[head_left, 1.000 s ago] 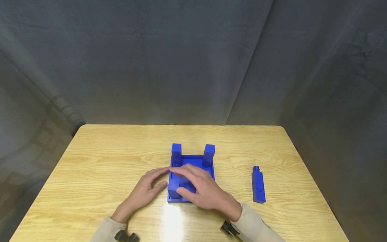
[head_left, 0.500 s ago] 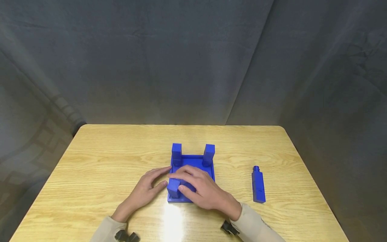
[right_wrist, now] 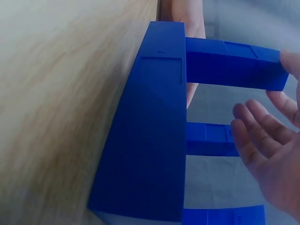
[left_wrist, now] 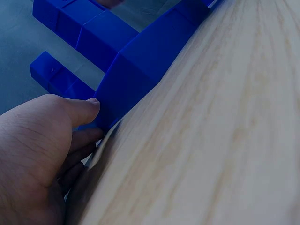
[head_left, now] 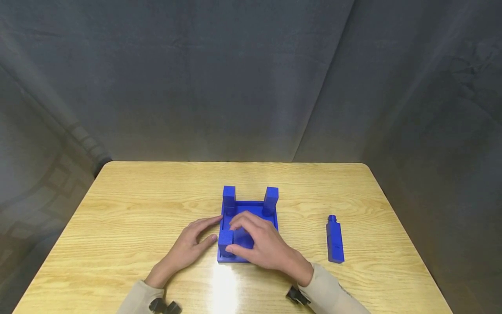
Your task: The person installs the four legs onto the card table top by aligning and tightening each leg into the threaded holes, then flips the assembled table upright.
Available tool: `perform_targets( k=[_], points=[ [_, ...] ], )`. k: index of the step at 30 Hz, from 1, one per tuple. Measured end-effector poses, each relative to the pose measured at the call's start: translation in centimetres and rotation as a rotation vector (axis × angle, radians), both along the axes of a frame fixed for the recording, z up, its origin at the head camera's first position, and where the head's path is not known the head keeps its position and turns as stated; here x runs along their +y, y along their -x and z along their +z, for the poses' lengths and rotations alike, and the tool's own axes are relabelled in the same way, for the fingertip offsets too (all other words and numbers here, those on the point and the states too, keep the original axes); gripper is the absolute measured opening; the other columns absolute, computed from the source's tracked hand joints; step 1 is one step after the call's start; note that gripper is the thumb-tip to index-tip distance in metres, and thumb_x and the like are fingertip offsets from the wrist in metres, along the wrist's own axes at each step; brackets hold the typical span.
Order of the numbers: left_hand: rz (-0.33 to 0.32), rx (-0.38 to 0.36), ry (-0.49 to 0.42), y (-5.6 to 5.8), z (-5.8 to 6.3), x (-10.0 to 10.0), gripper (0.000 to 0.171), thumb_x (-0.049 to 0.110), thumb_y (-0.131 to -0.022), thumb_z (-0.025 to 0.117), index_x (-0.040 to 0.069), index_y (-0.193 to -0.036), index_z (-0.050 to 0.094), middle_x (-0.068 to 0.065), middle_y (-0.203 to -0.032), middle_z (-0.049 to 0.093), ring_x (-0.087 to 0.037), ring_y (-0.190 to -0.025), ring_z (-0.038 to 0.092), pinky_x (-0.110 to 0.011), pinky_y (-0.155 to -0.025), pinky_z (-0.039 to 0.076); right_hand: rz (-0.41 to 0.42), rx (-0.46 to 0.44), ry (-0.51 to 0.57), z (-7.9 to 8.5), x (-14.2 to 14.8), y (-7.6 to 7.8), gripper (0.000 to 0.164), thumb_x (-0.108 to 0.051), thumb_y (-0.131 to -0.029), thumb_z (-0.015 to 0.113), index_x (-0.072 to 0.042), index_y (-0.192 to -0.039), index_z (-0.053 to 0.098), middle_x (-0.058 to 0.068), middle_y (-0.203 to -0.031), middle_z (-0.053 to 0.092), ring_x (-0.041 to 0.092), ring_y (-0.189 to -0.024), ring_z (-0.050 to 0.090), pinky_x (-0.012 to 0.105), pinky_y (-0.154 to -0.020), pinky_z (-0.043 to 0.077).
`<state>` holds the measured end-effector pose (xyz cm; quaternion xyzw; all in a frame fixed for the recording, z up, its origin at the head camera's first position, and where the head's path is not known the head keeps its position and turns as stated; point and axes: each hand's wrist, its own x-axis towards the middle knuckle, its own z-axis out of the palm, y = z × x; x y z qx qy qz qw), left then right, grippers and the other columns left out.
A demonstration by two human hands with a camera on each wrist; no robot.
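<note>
An upturned blue toy table (head_left: 251,213) sits on the wooden tabletop, three square legs pointing up from its tray-like base. My right hand (head_left: 264,242) reaches over it from the right; thumb and a finger pinch the upper end of the near-left leg (head_left: 225,242). In the right wrist view the other fingers of that hand spread free beside this leg (right_wrist: 234,63). My left hand (head_left: 190,244) lies along the base's left side, fingers fairly straight. In the left wrist view its thumb tip touches the base's side (left_wrist: 136,70).
A loose blue leg (head_left: 335,242) with a threaded end lies to the right on the wooden tabletop (head_left: 149,196). Two standing legs, far left (head_left: 229,200) and far right (head_left: 270,200), rise at the base's back corners. Dark grey curtains (head_left: 196,87) hang behind the tabletop.
The near-left leg has turned slightly, sitting askew half a second ago and squarer now. My right fingers have drawn back from its far side. My left hand has stayed put.
</note>
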<state>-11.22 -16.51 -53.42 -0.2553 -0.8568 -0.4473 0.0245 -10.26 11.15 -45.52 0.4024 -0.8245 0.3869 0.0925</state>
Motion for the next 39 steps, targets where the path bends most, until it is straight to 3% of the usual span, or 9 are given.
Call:
perform_targets(
  k=[3,7,10,15,24,32,35,39],
  points=[
    [-0.004,-0.004,-0.003,-0.03,-0.03,-0.01,0.054,0.016,-0.105,0.076,0.019,-0.157,0.064,-0.001,-0.156,0.066,-0.035,-0.144,0.062,-0.068,-0.120,0.047,-0.014,-0.011,-0.034,0.13,-0.02,-0.15,0.039,-0.036,-0.097,0.086,-0.014,-0.122,0.068,0.002,-0.128,0.073,0.016,-0.112,0.071,0.034,-0.100,0.062],
    [-0.007,-0.007,-0.006,-0.03,-0.07,-0.01,0.053,0.016,-0.105,0.075,0.019,-0.157,0.064,0.000,-0.157,0.066,-0.036,-0.144,0.062,-0.069,-0.120,0.046,-0.015,-0.050,-0.073,0.38,0.07,-0.35,0.047,-0.039,-0.101,0.078,-0.016,-0.141,0.067,-0.002,-0.134,0.071,0.017,-0.114,0.069,0.041,-0.101,0.059],
    [-0.006,-0.009,-0.006,-0.03,-0.08,-0.01,0.053,0.017,-0.106,0.075,0.020,-0.158,0.063,0.000,-0.157,0.066,-0.037,-0.144,0.062,-0.071,-0.120,0.046,0.042,-0.077,-0.080,0.52,0.24,-0.40,0.049,-0.032,-0.108,0.067,-0.021,-0.156,0.063,-0.002,-0.142,0.069,0.017,-0.124,0.067,0.044,-0.106,0.055],
    [-0.001,-0.016,-0.004,-0.07,-0.06,-0.02,0.052,0.018,-0.107,0.074,0.020,-0.158,0.064,0.000,-0.157,0.066,-0.037,-0.145,0.061,-0.072,-0.119,0.046,0.122,-0.041,-0.079,0.47,0.38,-0.22,0.044,-0.022,-0.114,0.055,-0.021,-0.158,0.063,-0.002,-0.142,0.068,0.015,-0.129,0.065,0.044,-0.109,0.052],
    [0.000,0.009,0.005,-0.06,-0.04,-0.03,0.053,0.016,-0.105,0.075,0.020,-0.157,0.064,0.000,-0.156,0.066,-0.035,-0.144,0.062,-0.069,-0.119,0.047,0.052,-0.037,-0.053,0.32,0.20,-0.04,0.034,-0.030,-0.108,0.071,-0.018,-0.140,0.070,-0.007,-0.141,0.070,0.012,-0.130,0.065,0.041,-0.110,0.053],
    [-0.002,0.014,-0.001,0.05,-0.13,-0.05,0.054,0.015,-0.105,0.076,0.019,-0.157,0.064,0.000,-0.156,0.067,-0.035,-0.143,0.063,-0.067,-0.120,0.047,-0.013,0.055,0.001,0.25,0.00,0.02,0.044,-0.037,-0.089,0.093,-0.016,-0.121,0.072,0.001,-0.127,0.075,0.015,-0.123,0.069,0.037,-0.108,0.056],
    [0.000,0.016,0.004,0.07,-0.18,-0.05,0.054,0.016,-0.105,0.076,0.020,-0.158,0.064,0.001,-0.156,0.067,-0.035,-0.144,0.062,-0.068,-0.120,0.047,-0.026,0.041,-0.025,0.48,0.01,-0.07,0.052,-0.039,-0.090,0.093,-0.017,-0.131,0.071,-0.001,-0.130,0.073,0.015,-0.121,0.069,0.039,-0.107,0.058],
    [0.001,0.014,0.005,0.07,-0.23,-0.05,0.054,0.017,-0.105,0.076,0.021,-0.158,0.063,0.000,-0.157,0.066,-0.035,-0.144,0.062,-0.069,-0.119,0.047,0.029,-0.018,-0.064,0.73,0.25,-0.27,0.053,-0.034,-0.103,0.078,-0.023,-0.154,0.065,-0.004,-0.142,0.068,0.015,-0.129,0.065,0.044,-0.111,0.055]
  ],
)
